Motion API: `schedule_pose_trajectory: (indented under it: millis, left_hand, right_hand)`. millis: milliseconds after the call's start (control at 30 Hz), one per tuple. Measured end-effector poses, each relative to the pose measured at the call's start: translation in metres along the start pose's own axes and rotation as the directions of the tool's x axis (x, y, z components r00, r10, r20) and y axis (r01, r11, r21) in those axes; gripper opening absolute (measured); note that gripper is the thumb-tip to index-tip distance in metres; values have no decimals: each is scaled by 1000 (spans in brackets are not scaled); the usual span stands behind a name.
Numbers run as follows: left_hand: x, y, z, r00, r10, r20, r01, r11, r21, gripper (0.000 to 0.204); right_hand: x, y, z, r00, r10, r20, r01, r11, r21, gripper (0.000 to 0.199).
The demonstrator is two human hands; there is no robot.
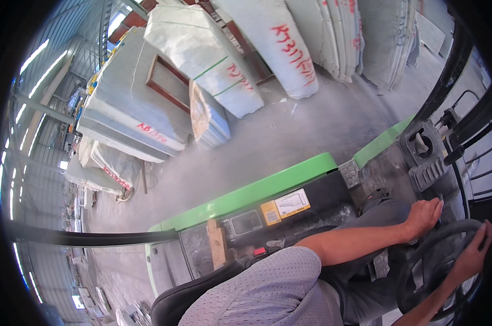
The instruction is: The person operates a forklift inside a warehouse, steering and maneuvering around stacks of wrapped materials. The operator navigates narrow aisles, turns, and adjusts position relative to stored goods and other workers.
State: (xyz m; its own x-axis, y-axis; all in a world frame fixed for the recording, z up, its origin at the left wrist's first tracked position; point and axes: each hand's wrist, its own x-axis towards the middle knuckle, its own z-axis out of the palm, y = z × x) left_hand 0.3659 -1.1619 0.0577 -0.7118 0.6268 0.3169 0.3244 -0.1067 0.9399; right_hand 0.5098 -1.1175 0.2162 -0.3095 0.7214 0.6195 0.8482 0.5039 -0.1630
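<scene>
Grey sleeve (pixel 262 282); left hand (pixel 422 217) curled, hold unclear; right hand (pixel 471 254) loosely holding wheel (pixel 450 228); slabs (pixel 216 65), grey floor (pixel 268 138).

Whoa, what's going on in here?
A person sits in a green and black vehicle, their right grip on its round black steering wheel. Their left grip is curled near the wheel; whether it holds anything is unclear. Past the vehicle, big pale slabs, some with red markings, stand on the grey floor.
</scene>
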Motion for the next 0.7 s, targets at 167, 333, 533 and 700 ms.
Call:
schedule_pose_trajectory:
  millis: [167,333,533,700]
  left_hand:
    - [-118,-7,-147,1000,20,-7,-20,999,28,27]
    - [-237,-6,-292,999,42,-34,-42,999,-1,25]
    - [-352,13,-459,997,40,-68,-40,999,-8,24]
    - [-425,16,-617,998,19,-52,-19,1000,13,24]
  right_hand:
    - [-217,-167,-58,988,-152,6,143,944,297,18]
    - [-447,-263,-153,963,-266,37,230,888,398,11]
    - [-623,-365,-259,974,-215,64,174,905,388,10]
    - [-703,-503,-310,966,-258,32,221,880,421,10]
